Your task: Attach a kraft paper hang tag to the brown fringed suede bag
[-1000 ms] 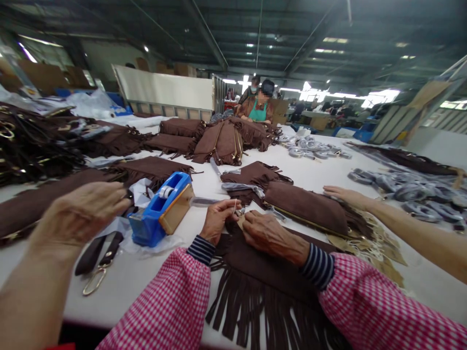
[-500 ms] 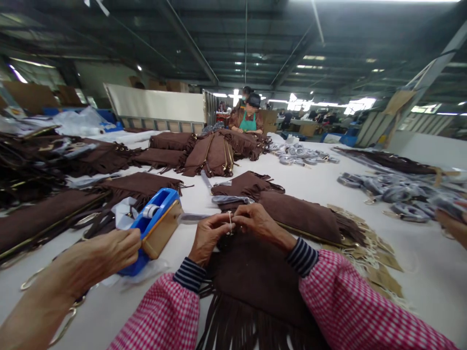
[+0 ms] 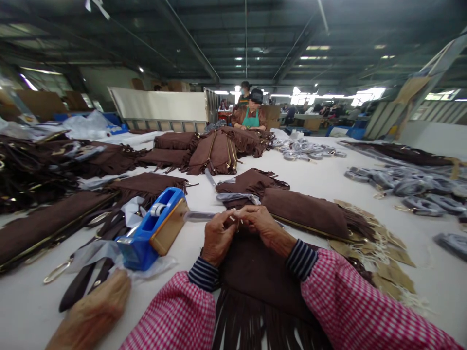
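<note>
Big factory hall, long white table piled with brown fringed bags. Left hand and right hand fingertips pinched together on tiny light thing, too small to tell, over top edge of fringed suede bag right in front. Blue tape dispenser just left. Someone else's hand bottom left.

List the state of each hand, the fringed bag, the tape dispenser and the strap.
Left hand: pinching something small at the bag's top edge.
Right hand: pinching there too.
Fringed bag: flat, fringe toward the person.
Tape dispenser: upright, roll loaded.
Strap: lying loose.
Co-worker's hand: resting on table.
</note>
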{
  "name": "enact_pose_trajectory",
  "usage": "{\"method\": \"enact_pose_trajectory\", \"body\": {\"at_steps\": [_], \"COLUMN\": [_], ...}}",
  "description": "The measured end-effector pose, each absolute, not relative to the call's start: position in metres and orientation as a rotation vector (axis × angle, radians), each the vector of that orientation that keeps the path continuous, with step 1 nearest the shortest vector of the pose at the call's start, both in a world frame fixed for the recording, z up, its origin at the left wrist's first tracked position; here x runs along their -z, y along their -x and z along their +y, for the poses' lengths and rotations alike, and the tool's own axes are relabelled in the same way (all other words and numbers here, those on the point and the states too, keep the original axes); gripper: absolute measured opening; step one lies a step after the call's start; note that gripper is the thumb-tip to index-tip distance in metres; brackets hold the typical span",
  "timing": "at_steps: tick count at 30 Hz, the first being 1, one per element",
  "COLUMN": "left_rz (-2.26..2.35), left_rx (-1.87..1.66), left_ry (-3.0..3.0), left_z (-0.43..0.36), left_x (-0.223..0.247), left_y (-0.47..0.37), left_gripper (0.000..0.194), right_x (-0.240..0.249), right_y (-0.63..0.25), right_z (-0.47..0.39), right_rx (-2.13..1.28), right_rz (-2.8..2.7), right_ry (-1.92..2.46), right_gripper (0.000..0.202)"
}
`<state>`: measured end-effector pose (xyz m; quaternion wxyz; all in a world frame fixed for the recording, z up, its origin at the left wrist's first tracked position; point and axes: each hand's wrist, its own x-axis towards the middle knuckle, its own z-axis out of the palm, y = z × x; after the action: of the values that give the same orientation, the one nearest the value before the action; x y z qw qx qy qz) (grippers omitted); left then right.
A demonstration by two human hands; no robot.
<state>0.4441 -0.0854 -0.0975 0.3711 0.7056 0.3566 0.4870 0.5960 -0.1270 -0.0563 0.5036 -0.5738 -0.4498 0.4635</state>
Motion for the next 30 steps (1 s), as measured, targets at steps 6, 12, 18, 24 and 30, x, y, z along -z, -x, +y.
{"method": "enact_pose_trajectory", "body": {"at_steps": [6, 12, 18, 24, 30], "left_rz": [0.889, 0.838, 1.197, 1.48, 1.307], "left_rx": [-1.291, -1.474, -1.557, -1.008, -0.522], "left_ry": [-1.451, -1.017, -1.235, -2.158, -2.03], "left_z": [-0.079, -0.063, -0.062, -0.14, -0.18], "left_x": [0.089, 0.082, 0.082, 0.082, 0.081], "left_y": [-0.431, -0.409, -0.391, -0.389, -0.404], "left_gripper": [0.019, 0.028, 0.046, 0.041, 0.053], "right_x": [0.055, 0.047, 0.041, 0.063, 0.083], "right_y": [-0.618, -0.663, -0.723, -0.764, -0.744], "right_z": [-0.14, -0.198, -0.293, -0.366, -0.373], "right_rx": [-0.914, -0.604, -0.347, -0.325, -0.77], "right_rz": [-1.159, -1.542, -1.645, -1.487, -1.152], "right_ry": [1.523, 1.652, 1.932, 2.248, 2.039], "right_gripper": [0.02, 0.019, 0.03, 0.04, 0.049]}}
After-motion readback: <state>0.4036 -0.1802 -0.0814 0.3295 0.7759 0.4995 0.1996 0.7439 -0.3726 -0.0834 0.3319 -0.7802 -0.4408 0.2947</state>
